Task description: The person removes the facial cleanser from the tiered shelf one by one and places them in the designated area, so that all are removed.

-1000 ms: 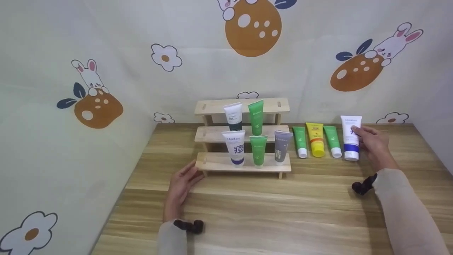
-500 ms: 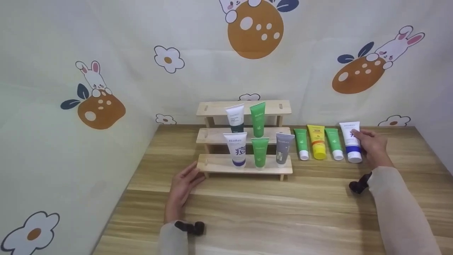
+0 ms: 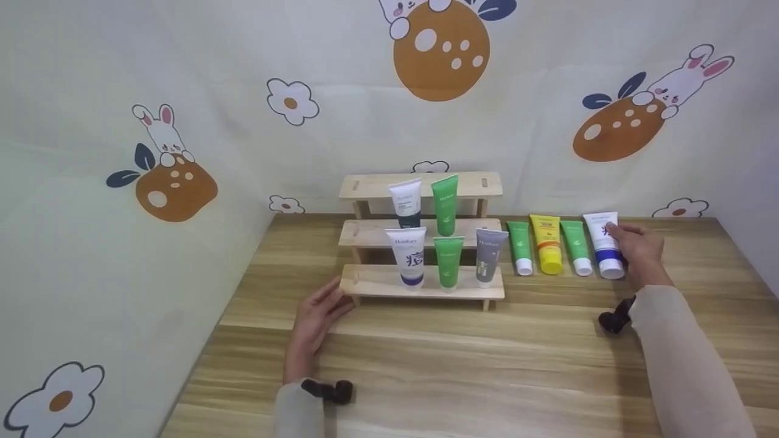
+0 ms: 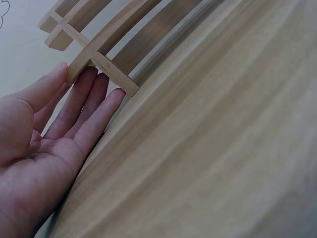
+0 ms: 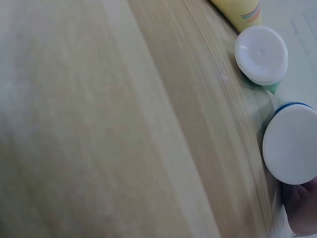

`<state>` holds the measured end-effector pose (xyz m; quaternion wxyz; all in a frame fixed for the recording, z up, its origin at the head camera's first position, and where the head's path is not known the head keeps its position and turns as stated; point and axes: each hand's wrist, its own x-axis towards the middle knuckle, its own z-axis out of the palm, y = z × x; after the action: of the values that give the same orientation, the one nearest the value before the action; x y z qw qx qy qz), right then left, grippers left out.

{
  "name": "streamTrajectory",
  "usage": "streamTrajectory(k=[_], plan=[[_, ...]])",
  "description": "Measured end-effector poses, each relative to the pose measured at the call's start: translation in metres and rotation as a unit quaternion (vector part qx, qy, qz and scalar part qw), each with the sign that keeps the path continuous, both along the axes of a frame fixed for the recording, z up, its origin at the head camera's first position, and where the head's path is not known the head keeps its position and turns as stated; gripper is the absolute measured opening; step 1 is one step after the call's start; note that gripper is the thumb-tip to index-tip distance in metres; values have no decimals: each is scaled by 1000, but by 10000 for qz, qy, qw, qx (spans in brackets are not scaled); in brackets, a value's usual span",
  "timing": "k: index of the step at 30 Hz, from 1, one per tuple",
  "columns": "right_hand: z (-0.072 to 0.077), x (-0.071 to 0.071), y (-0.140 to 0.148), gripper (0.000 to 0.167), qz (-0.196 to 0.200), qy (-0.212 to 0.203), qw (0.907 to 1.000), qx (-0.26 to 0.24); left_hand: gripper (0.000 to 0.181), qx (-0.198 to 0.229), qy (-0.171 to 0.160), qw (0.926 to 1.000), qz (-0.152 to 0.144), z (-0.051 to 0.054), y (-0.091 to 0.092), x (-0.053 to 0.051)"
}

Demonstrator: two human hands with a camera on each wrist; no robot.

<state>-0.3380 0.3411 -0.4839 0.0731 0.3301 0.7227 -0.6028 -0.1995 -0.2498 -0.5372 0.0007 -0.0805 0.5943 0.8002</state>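
Note:
My right hand grips a white squeeze tube with a blue band, its thumb on the tube's front. That tube is at the right end of a row on the table, beside a small green tube. Its white cap faces the right wrist camera; most of the hand is hidden there. At the left end of a three-tier wooden display stand, my left hand holds the lowest shelf. In the left wrist view the thumb is against the shelf end, with fingers beneath and by the leg.
A yellow tube and another green tube lie further left in the row. On the stand's lowest shelf are a white-blue tube, a green tube and a grey tube. Two more tubes stand on the middle shelf.
My right hand has brought the white-blue tube slightly down into line with the row. The left hand stays at the stand. The head view has shifted slightly.

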Motion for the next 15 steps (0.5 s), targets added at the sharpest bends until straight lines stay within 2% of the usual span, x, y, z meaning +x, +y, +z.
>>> streamTrajectory(k=[3, 6, 12, 15], plan=[[1, 0, -1, 60, -222, 96, 9996, -129, 52, -4, 10, 10000, 18, 0, 0, 0], [2, 2, -1, 54, -388, 198, 9989, -147, 52, -71, -9, 10000, 19, 0, 1, 0], [12, 7, -7, 67, 17, 541, 9963, 669, 50, -110, -115, 9999, 39, 1, 1, 0], [21, 8, -13, 69, 199, 827, 9930, 819, 49, -75, -152, 9998, 80, 2, 1, 0]])
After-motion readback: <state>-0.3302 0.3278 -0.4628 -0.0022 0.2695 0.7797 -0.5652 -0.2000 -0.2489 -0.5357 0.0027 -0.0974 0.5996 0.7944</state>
